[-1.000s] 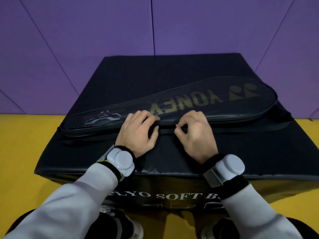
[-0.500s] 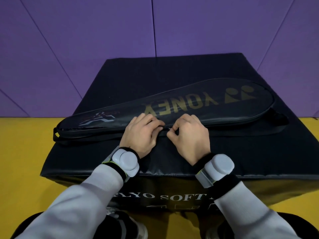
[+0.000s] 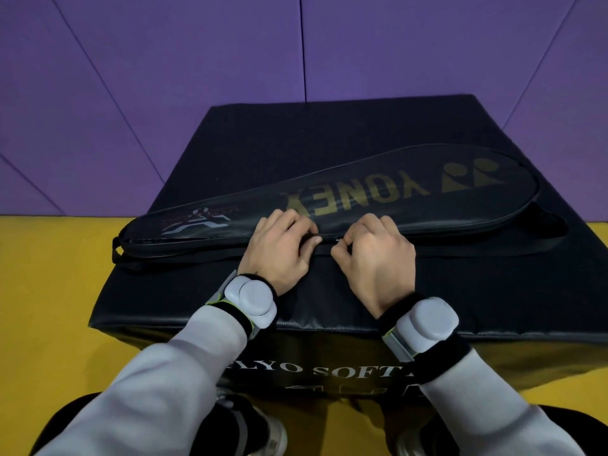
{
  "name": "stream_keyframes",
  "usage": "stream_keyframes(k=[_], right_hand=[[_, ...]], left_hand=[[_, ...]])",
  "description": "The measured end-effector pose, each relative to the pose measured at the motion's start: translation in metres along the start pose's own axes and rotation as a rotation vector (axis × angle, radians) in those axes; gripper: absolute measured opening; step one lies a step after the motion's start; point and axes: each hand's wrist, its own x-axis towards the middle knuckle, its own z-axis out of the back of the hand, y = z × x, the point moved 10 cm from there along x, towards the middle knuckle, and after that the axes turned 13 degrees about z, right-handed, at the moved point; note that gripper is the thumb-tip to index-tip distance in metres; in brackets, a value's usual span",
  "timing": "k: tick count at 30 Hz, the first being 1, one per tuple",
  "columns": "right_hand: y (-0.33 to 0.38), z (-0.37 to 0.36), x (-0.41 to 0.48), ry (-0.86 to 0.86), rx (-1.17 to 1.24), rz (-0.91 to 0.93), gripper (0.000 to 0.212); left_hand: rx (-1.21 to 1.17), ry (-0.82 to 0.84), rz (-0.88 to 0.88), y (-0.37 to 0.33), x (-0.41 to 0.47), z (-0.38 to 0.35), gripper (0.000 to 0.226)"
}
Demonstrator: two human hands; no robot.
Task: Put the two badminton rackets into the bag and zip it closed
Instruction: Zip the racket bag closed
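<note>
A black racket bag (image 3: pixel 378 195) with gold YONEX lettering lies flat across the black padded box (image 3: pixel 362 133), its wide end to the right and its narrow end to the left. No racket shows; the bag hides whatever is inside. My left hand (image 3: pixel 279 251) pinches the bag's near edge at the zipper line. My right hand (image 3: pixel 375 255) is right beside it, thumb and forefinger closed on the small zipper pull (image 3: pixel 339 249). The two hands almost touch at the middle of the near edge.
The bag's black strap (image 3: pixel 128 258) trails off the narrow end at the box's left edge and also lies under the wide end at the right. Yellow floor mat (image 3: pixel 49 291) surrounds the box. A purple padded wall (image 3: pixel 197 77) rises behind it.
My right hand has slid left along the bag's near edge toward my left hand, closing the gap between them. The view has shifted a little, so the bag sits further right.
</note>
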Motion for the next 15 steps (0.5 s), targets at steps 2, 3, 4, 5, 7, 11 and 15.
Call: stream_keyframes(k=[2, 3, 4, 5, 7, 11, 15], right_hand=[[0.003, 0.000, -0.001, -0.003, -0.040, 0.007, 0.021], [0.004, -0.001, -0.002, -0.002, -0.056, 0.003, 0.022], [0.005, 0.000, -0.002, -0.006, -0.066, -0.006, 0.022], [0.005, 0.001, -0.001, -0.012, -0.068, -0.015, 0.022], [0.007, 0.000, 0.000, -0.028, -0.054, -0.022, 0.019], [0.018, 0.001, 0.001, -0.095, 0.008, 0.024, 0.016], [0.035, 0.000, 0.005, -0.127, 0.043, 0.061, 0.018]], left_hand=[[0.073, -0.039, 0.045, 0.002, 0.000, 0.006, 0.020], [0.078, -0.037, 0.054, 0.003, 0.000, 0.006, 0.019], [0.067, -0.025, 0.053, 0.003, 0.000, 0.006, 0.017], [0.043, -0.004, 0.052, 0.004, 0.000, 0.005, 0.015], [-0.035, 0.036, 0.052, 0.008, 0.002, 0.001, 0.011], [-0.161, 0.035, 0.061, 0.013, 0.002, 0.000, 0.009], [-0.184, 0.027, 0.042, 0.012, 0.000, 0.002, 0.009]])
